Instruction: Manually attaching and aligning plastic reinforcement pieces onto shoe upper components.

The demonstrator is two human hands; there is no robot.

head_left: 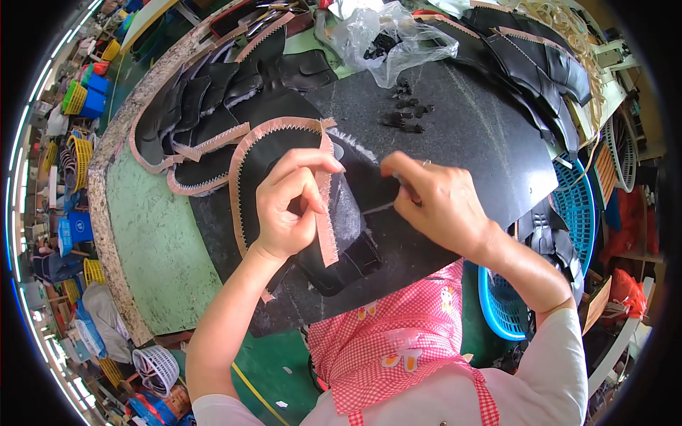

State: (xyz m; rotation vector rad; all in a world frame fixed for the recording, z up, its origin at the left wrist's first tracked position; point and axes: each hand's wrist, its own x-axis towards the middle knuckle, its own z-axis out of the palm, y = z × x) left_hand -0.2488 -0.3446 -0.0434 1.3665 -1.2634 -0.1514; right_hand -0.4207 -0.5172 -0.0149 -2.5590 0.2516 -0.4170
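Note:
A black leather piece [259, 149], edged with a pinkish zigzag-cut strip [238, 177], lies on a dark board [490, 156] in front of me. Grey fleecy lining shows on part of it. Over its strip, my left hand [288, 209] is closed, thumb and fingers curled together. My right hand [440, 202] hovers to the right of the piece, fingers pinched. What either hand holds, if anything, is too small or hidden to make out. Several small black parts [406, 117] lie on the board beyond my hands.
More black leather pieces [249, 89] with pinkish edging are heaped at the far left, others [529, 60] at the far right. A clear plastic bag [391, 39] with black bits sits at the back. Blue baskets [577, 206] stand beside the table on the right.

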